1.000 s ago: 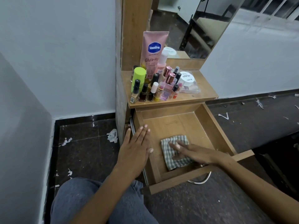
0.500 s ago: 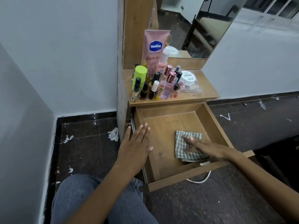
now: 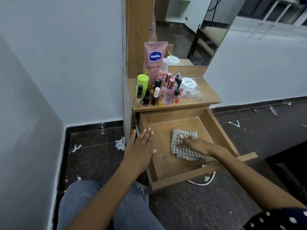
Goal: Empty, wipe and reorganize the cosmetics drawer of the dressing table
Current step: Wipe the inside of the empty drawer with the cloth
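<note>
While the right hand [image 3: 197,143] lies flat on the checked cloth [image 3: 184,146], fingers straight and pressing it against the drawer floor, the left hand [image 3: 141,146] rests palm-down with straight, spread fingers on the left wall of the drawer [image 3: 221,130], its thumb hanging over the inner side. Neither hand grasps anything; both are released and flat. The cloth sits toward the right and middle of the drawer bottom, rumpled at its near edge, apart from the left wall. The drawer is pulled out of the dressing table [image 3: 207,95], and nothing but the cloth and the hand shows inside it. A curved metal handle [image 3: 204,181] hangs under its front panel.

On the tabletop above stand the cosmetics: a tall pink Vaseline tube [image 3: 155,58] upright at the back against the wooden frame, a lime-green capped bottle [image 3: 142,83] to its left, a cluster of small nail polish bottles [image 3: 155,97] along the front edge, and a white round jar [image 3: 188,83] resting on a clear flat case [image 3: 192,94] to the right. A mirror [image 3: 191,30] rises behind them. Scraps of white paper [image 3: 120,143] lie on the dark floor beside the table. The person's knee in blue jeans [image 3: 103,205] shows at the bottom.
</note>
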`<state>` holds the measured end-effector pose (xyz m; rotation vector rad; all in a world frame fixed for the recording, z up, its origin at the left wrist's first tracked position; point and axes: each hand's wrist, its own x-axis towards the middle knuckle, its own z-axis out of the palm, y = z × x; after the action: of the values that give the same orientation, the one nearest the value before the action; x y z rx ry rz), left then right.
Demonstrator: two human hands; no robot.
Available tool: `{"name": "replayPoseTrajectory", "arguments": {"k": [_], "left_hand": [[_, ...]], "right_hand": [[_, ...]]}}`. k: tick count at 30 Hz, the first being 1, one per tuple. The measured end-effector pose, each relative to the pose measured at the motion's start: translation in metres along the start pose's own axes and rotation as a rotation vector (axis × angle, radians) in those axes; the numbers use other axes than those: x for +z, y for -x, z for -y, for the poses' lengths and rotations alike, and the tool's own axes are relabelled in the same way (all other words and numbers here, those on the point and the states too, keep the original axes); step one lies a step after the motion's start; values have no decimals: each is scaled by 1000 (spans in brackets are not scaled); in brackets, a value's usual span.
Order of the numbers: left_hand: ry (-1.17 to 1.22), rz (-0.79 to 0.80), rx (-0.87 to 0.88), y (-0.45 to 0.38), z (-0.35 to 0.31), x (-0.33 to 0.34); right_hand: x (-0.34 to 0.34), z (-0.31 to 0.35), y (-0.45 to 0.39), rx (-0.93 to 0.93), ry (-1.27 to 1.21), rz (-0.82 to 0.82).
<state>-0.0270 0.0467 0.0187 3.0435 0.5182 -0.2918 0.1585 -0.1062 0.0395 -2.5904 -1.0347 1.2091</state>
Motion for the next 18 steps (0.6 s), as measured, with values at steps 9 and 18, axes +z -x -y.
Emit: {"name": "replayPoseTrajectory", "arguments": {"k": [9, 18], "left_hand": [[13, -16, 18, -2, 1, 3], [16, -73, 26, -5, 1, 10]], "right_hand": [[58, 27, -14, 16, 127, 46], [40, 25, -58, 322, 56, -248]]}}
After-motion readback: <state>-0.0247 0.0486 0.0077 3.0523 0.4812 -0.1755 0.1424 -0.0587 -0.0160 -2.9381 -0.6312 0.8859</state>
